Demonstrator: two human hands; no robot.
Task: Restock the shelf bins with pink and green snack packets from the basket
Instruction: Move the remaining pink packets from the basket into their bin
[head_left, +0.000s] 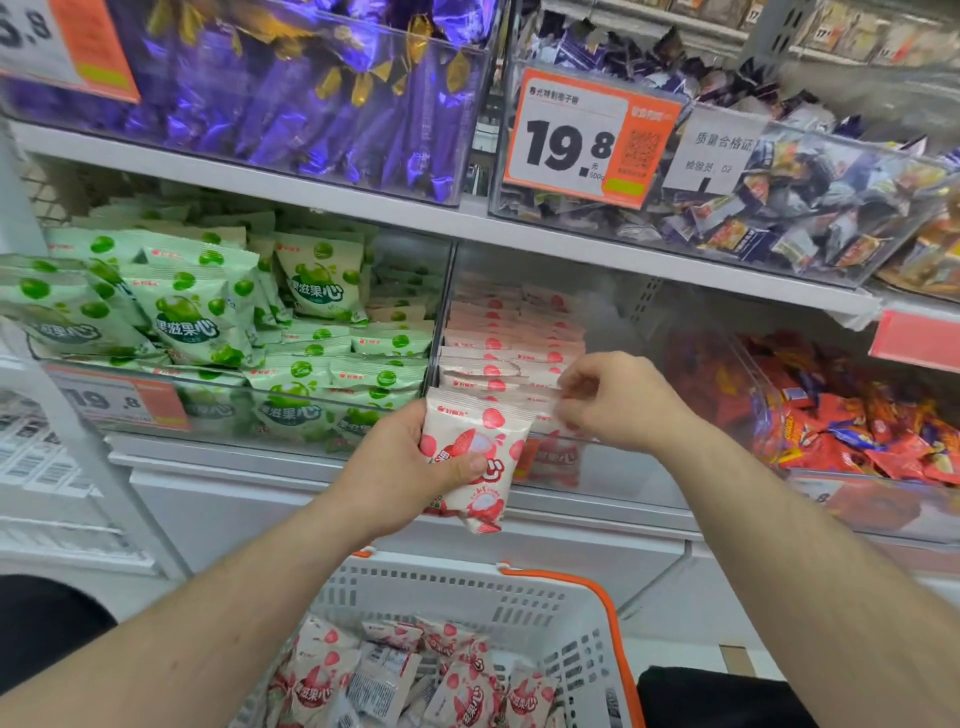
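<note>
Head view, single frame. I note the left hand (415, 457) at centre frame, fingers and thumb curled round a small stack of pink packets (475, 457), held upright just in front of the bin's lower front edge. The right hand (618, 400) sits right of centre, fingertips pinched on the top edge of a pink packet at the front of the row in the pink bin (519, 338); whether that packet is already seated or only being placed, I cannot tell.

Pink bin, centre of frame: packets stand in tidy upright rows at its left side, running front to back. The right part of the bin looks bare through the clear wall, so I judge there is room for more.

Green bin (234, 322), left of centre: heaped with green packets (192, 317), piled loosely above the rim. I judge this one is essentially full.

Basket (545, 613), bottom centre, white with an orange handle: pink packets lie loose in its bottom, several visible, none green that I can make out.

Progress estimate: green side done or nearly so; pink side partway. Remaining: the stack in the left hand, then the basket's contents.

Upper shelf: purple sweets upper left, mixed wrapped sweets upper right behind a price tag (587, 140).
</note>
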